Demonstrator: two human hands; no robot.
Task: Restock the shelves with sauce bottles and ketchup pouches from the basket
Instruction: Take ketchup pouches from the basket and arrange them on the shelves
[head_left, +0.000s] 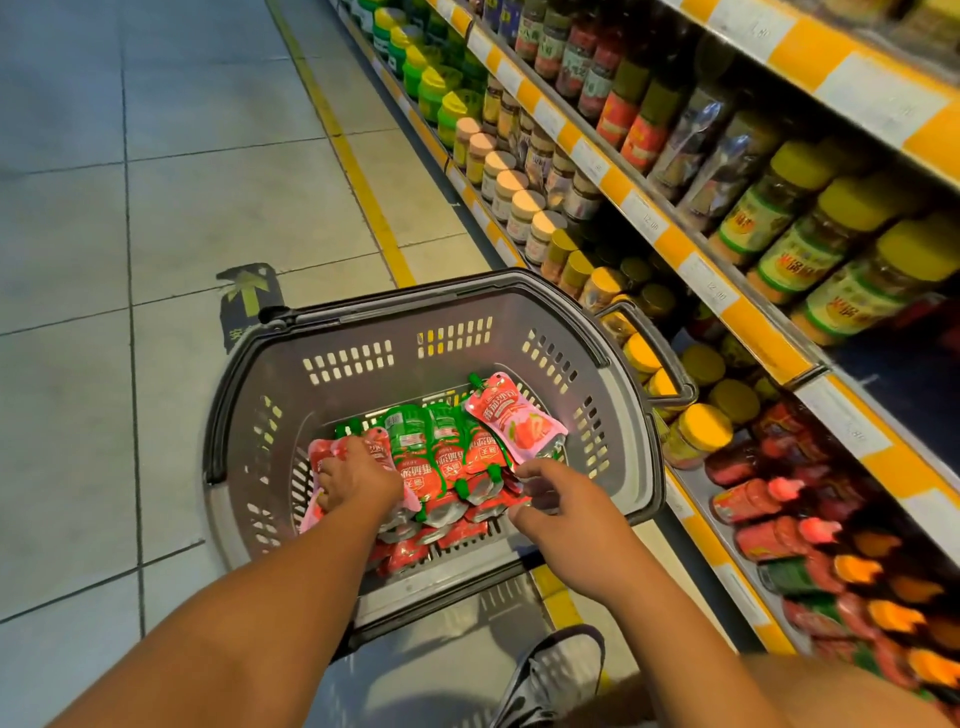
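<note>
Both hands are reaching down into the basket (613, 395), which is sitting on the floor (156, 208) just beside the shelves (727, 270). The left hand (358, 475) is pressing down on the pile of pouches (436, 457), its fingers (324, 480) curled over the pinkish pouch at the left end and apparently gripping it, though the fingertips are hidden underneath. The right hand (558, 506) is hovering just above the pouches at the near right; its fingers (530, 470) are loosely bent and slightly spread, pinching nothing that can be seen. The likeliest trouble is the slippery, overlapping pile: lifting the pouch under the left fingers is likely to be dragging its neighbours along or letting them slide off and drop. A pouch gripped by its soft belly instead of its edge could be squeezed hard at the cap. The light pink pouch (514, 421), lying tilted on top just beyond the right fingers, looks ready to slip as the ones beneath are shifting. A shoe (550, 675) is standing close behind the basket, so a step forward could be nudging it. Counting: one basket, two hands, one shoe in view; roughly ten pouches are showing, about four with green tops and the rest red or pink, with more possibly buried. No sauce bottles are showing in the basket; the bottles (769, 540) and jars (810, 260) on the shelves are too many and too blurred to count.
</note>
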